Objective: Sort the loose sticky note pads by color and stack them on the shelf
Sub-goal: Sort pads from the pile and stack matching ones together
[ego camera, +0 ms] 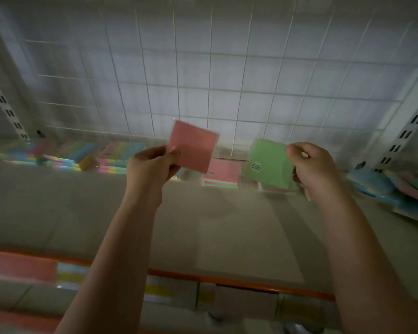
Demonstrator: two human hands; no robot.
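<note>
1. the step in hand looked like the sorting itself: two pads were up off the shelf (227,225) at once, one per hand, seemingly being checked for color before being placed.
2. the left hand (152,165) held a pink pad (193,147) by its lower left corner, thumb on the near face and fingers curled behind; the pad stood tilted above and to the right of that grip, its face toward the camera.
3. the right hand (311,165) held a green pad (268,162) by its right edge, the grip closed round it with the pad reaching out to the left; a small dark label showed near the pad's middle. whether more pads lay under it in the same grip could not be told from the blur.
4. just below and between the two grips, a pink-topped stack (223,173) sat at the back of the shelf, close to the wire grid backing (203,80).
5. left of the left grip lay multicolor pads (87,155) in a row; right of the right grip lay a loose heap of blue and pink pads (396,189).
6. both forearms reached up and forward, wrists raised, hands apart at about the same height.
7. the next move probably called for lowering the pink pad onto the pink-topped stack, squared to its edges, and finding or starting a green stack for the other.
</note>
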